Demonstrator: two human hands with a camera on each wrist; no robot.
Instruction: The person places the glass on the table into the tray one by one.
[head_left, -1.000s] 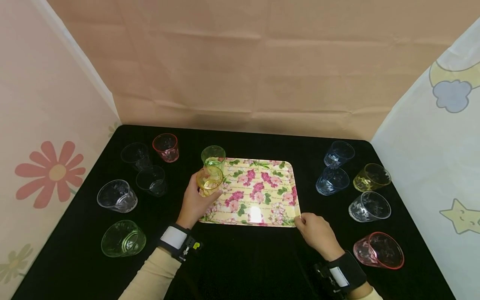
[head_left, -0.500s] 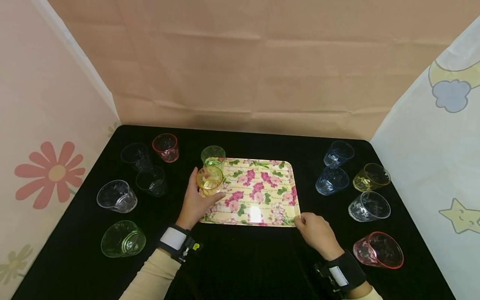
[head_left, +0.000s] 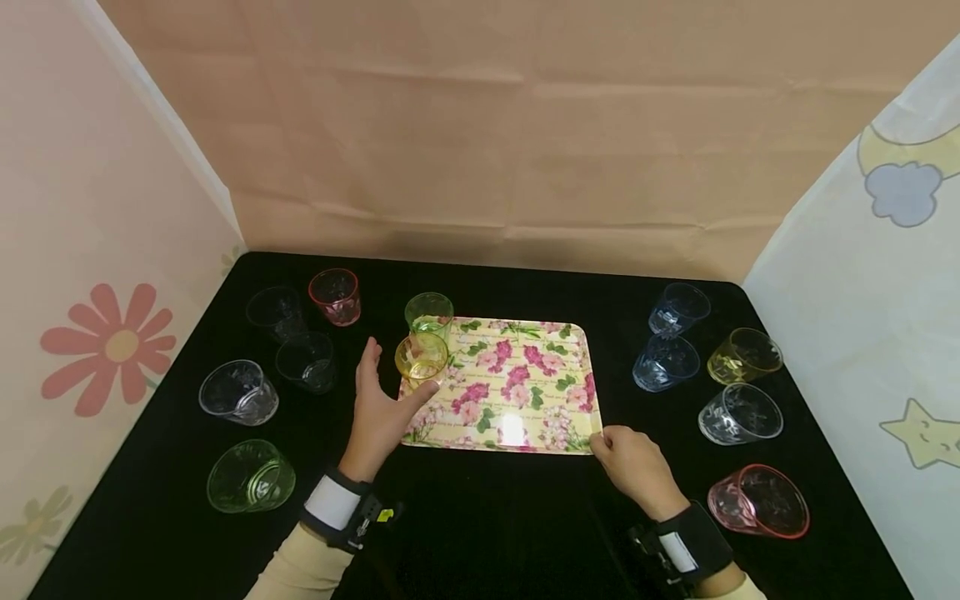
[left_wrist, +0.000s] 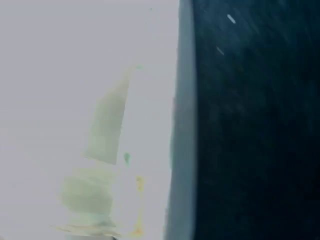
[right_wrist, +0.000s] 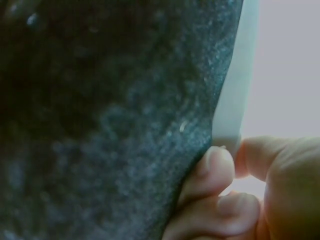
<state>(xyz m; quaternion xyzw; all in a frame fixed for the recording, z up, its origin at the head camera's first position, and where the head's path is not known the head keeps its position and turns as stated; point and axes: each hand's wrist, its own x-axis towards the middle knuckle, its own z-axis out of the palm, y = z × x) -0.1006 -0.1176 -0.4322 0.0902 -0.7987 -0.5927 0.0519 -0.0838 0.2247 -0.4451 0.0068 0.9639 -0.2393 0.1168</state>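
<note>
A floral tray (head_left: 510,421) lies mid-table. On its left side stands a yellow glass (head_left: 422,360), with a green glass (head_left: 429,310) just behind it at the tray's far left corner. My left hand (head_left: 377,423) is beside the yellow glass, thumb and fingers spread wide, gripping nothing. Its wrist view is washed out, showing the tray's pale edge (left_wrist: 182,150) and faint glass shapes. My right hand (head_left: 636,468) pinches the near right corner of the tray; the right wrist view shows its thumb and curled fingers (right_wrist: 220,167) at the rim.
Left of the tray stand a red-rimmed glass (head_left: 334,298), several clear ones and a green glass (head_left: 251,477). To the right are two bluish glasses (head_left: 666,363), a yellow glass (head_left: 742,357), a clear glass (head_left: 738,414) and a red-rimmed glass (head_left: 757,502). Paper walls surround the table.
My left hand has let go of the yellow glass and drawn back slightly to the left, its fingers spreading apart. The glass stays on the tray; my right hand keeps its hold.
</note>
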